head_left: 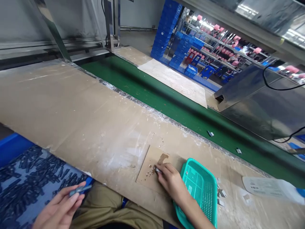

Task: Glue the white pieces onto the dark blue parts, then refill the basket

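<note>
My left hand pinches a small, long, dark blue-grey plastic part at the lower left. Below and beyond it lie many similar dark parts in a blue bin. My right hand is closed on a small dark, shiny piece, mostly covered by the fingers. That piece is at a square of brown cardboard, which bears small glossy spots and a darker wet-looking patch. Beside my right wrist stands a green plastic basket, and the forearm crosses over its rim.
Small pale pieces lie right of the basket, near a translucent bottle on its side. A green conveyor belt runs behind the worktable, carrying two small pieces. A metal box stands beyond the belt.
</note>
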A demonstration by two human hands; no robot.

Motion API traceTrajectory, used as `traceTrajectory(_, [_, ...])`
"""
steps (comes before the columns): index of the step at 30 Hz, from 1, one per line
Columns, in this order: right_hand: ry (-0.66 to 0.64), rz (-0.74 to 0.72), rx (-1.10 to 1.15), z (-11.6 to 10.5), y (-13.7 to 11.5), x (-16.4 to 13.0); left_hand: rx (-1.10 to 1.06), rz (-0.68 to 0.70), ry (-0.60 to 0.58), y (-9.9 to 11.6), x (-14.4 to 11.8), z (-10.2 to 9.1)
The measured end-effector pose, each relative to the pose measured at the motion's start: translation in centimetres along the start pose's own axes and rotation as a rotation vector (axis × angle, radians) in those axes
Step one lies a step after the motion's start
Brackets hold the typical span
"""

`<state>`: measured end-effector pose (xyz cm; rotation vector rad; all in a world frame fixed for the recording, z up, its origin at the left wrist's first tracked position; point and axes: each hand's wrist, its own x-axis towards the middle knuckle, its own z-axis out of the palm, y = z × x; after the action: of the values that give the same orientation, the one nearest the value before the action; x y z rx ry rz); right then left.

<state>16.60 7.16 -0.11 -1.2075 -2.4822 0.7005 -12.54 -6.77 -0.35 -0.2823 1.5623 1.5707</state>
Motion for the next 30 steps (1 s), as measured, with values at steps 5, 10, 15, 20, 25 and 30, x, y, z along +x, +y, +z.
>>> traceTrajectory(5, [0.115,0.072,0.176,-0.8,-0.9,-0.4,-0.145,-0.195,-0.112,-1.2,-0.5,2.8])
traceTrajectory(10, [0.248,0.367,0.622,-1.1,-3.1,-1.4,-0.011,-0.086,-0.523,-3.1,-2.5,5.5])
traceTrajectory(15, [0.313,0.531,0.975,-0.1,-5.8,-2.4,0.129,-0.058,-0.694,-4.9,-4.1,7.5])
traceTrajectory(20, [0.452,0.539,0.986,0.5,-8.1,-2.7,0.220,-0.058,-0.784,-6.3,-4.5,8.2])
traceTrajectory(25, [0.472,0.526,0.965,0.7,-9.1,-2.5,0.201,0.051,-0.790,-6.2,-5.3,8.5])
traceTrajectory(30, [0.370,0.444,0.883,1.1,-8.5,-2.4,0.262,0.192,-0.803,-6.0,-5.9,8.2])
